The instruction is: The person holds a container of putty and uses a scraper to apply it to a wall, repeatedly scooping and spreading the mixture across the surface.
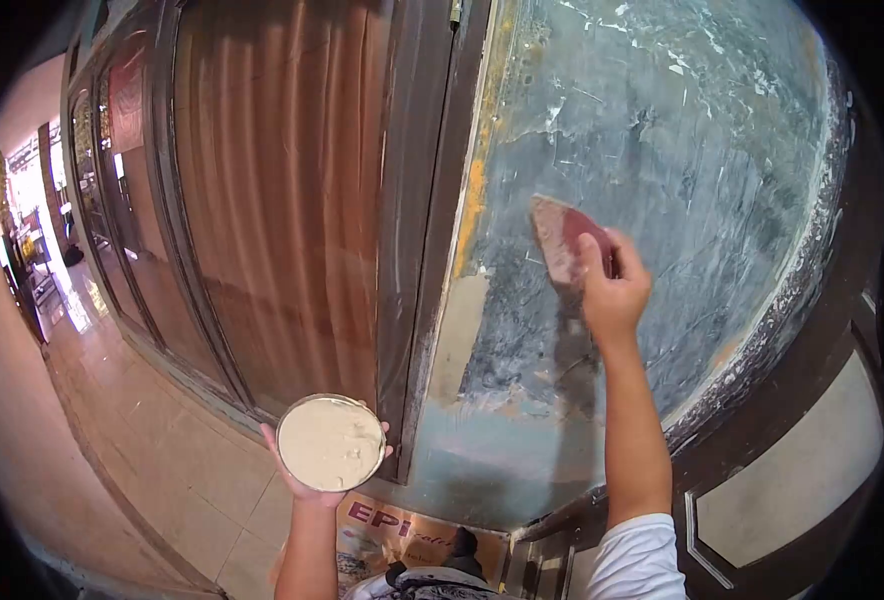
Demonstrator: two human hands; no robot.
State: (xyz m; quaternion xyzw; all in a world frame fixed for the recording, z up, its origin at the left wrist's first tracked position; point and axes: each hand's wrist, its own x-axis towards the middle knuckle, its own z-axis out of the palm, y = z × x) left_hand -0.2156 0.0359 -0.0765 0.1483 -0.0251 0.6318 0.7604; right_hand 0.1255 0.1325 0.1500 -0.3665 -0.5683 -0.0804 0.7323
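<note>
My left hand (314, 497) cups a round tub (334, 489) from below, fingers showing at both sides of its rim. Pale cream putty (328, 440) fills the tub nearly to the edge. My right hand (617, 295) is raised, closed around the red grip of a wide putty knife (554, 245). Dried putty coats its pale blade, which overlaps the scraped grey-blue wall (682, 190) in this view. Below and left of the knife, a smooth beige strip of putty (459, 335) lies along the wall's left edge.
A dark wooden frame (417, 200) borders the wall on the left, beside a window with a brown curtain (277, 190). At lower right is a dark panelled piece (792, 460). A printed sheet (362, 540) lies on the tiled floor (177, 445) near my feet.
</note>
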